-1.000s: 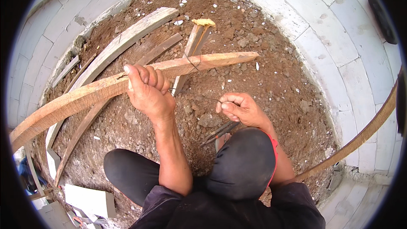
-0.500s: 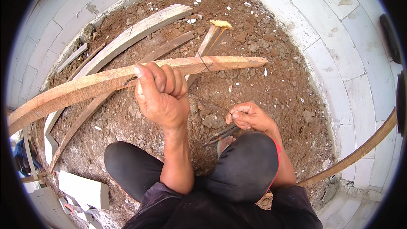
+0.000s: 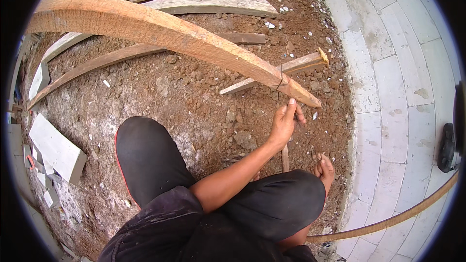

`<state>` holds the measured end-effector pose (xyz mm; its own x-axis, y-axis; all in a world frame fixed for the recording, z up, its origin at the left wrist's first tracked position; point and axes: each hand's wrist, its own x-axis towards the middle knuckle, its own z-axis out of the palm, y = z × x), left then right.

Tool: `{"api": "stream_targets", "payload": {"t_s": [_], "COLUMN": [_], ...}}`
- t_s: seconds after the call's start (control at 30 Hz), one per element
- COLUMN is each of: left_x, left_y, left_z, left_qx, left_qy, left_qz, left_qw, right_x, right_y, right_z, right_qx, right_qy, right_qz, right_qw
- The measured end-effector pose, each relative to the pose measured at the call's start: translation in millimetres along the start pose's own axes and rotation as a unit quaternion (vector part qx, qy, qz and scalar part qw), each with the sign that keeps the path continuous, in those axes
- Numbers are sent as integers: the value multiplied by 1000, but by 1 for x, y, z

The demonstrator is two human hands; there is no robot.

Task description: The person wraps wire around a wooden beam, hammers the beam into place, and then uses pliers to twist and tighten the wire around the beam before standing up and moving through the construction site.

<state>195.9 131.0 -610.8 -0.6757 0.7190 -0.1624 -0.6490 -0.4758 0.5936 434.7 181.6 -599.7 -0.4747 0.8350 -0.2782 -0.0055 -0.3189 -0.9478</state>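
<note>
A curved, freshly sawn wooden beam [image 3: 194,31] slants from the upper left down to the middle right, with dark wire [image 3: 280,80] wrapped round it near its tapered end. Just below that end is my left hand [image 3: 285,122], thumb and fingers pinched together; what they hold, if anything, is too blurred to name. Beyond my right knee, my right hand [image 3: 324,168] shows only in part, its fingers curled and drawn together, their content hidden. A wooden piece with a yellow, ragged end [image 3: 310,62] lies under the beam.
Grey curved timbers [image 3: 218,4] and a thin brown strip [image 3: 97,66] lie on the rubbly soil. White blocks [image 3: 56,148] sit at the left. A pale block wall [image 3: 383,131] curves along the right, with another bent wooden strip [image 3: 388,221] before it.
My left hand has let go of the beam's middle and moved right, to near its tapered end. The right hand has shifted right, beyond the knee. The view has turned.
</note>
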Motion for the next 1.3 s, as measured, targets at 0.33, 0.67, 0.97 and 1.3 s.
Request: {"api": "stream_targets", "payload": {"t_s": [0.33, 0.67, 0.97, 1.3], "left_x": [57, 108, 150, 72], "left_y": [2, 90, 93, 57], "left_z": [-79, -30, -50, 1], "left_qx": [534, 594, 773, 503], "left_qy": [-16, 140, -64, 55], "left_qz": [-115, 304, 267, -67], "left_qw": [837, 732, 572, 860], "right_x": [88, 236, 247, 188], "right_y": [-62, -92, -114, -105], "right_z": [1, 111, 102, 87], "right_qx": [-21, -264, -236, -307], "right_qy": [299, -73, -156, -11], "right_qz": [-117, -136, -50, -141], "right_qw": [947, 952, 958, 941]}}
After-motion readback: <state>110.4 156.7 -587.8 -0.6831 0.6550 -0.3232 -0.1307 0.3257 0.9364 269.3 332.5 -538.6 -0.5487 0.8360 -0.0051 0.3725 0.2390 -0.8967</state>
